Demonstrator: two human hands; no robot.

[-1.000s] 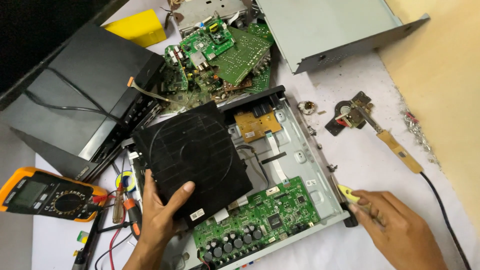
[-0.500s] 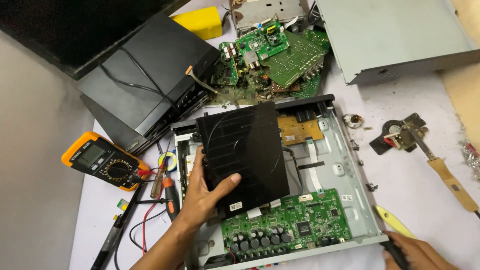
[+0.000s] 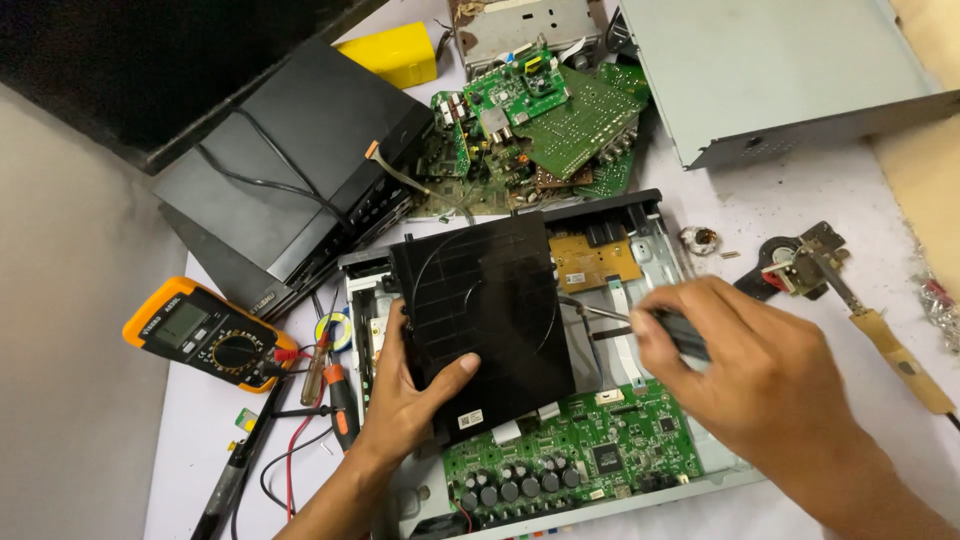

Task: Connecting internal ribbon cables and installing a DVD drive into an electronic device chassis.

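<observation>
My left hand point(image 3: 410, 400) grips the near left edge of a black disc drive unit point(image 3: 485, 310) that sits tilted inside an open metal player chassis point(image 3: 655, 250). My right hand point(image 3: 745, 375) is closed on a black-handled screwdriver point(image 3: 640, 320); its metal shaft points left at the drive's right side. A green circuit board point(image 3: 590, 455) with dark capacitors fills the chassis front. A small tan board point(image 3: 592, 262) lies behind the drive.
An orange multimeter point(image 3: 205, 333) with probe leads lies at left beside small screwdrivers point(image 3: 330, 385). A black box point(image 3: 290, 160) stands behind it. Loose green boards point(image 3: 540, 120), a grey metal cover point(image 3: 780, 70), a yellow block point(image 3: 395, 52) and a soldering iron point(image 3: 880, 335) surround the chassis.
My right hand has come up from the table's near right edge, holding the screwdriver, to the drive's right side. The view has shifted right. My left hand stays on the drive.
</observation>
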